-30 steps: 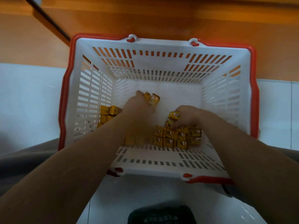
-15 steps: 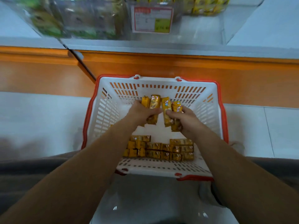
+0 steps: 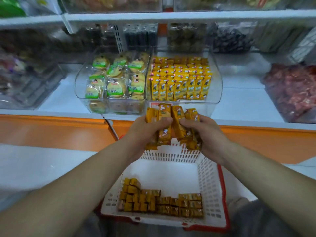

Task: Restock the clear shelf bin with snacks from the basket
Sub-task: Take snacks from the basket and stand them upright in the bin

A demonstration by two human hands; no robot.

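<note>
My left hand (image 3: 145,130) grips two yellow snack packs (image 3: 163,115) upright. My right hand (image 3: 203,132) grips two more yellow packs (image 3: 179,120) beside them. Both hands are held together above the far rim of the white basket with red trim (image 3: 212,185), just in front of the shelf edge. Several yellow packs (image 3: 162,202) lie in rows on the basket floor near me. The clear shelf bin (image 3: 216,86) straight ahead holds rows of the same yellow packs (image 3: 181,77), standing upright.
A clear bin of round biscuits in green wrappers (image 3: 112,79) adjoins the yellow bin on the left. Other clear bins (image 3: 290,89) with dark and red snacks stand on the right and left. An orange ledge (image 3: 51,130) fronts the white shelf. An upper shelf (image 3: 171,16) hangs above.
Both hands have picked yellow packs out of the basket and lifted them up toward the shelf. The view has tilted up from the basket to the clear bins.
</note>
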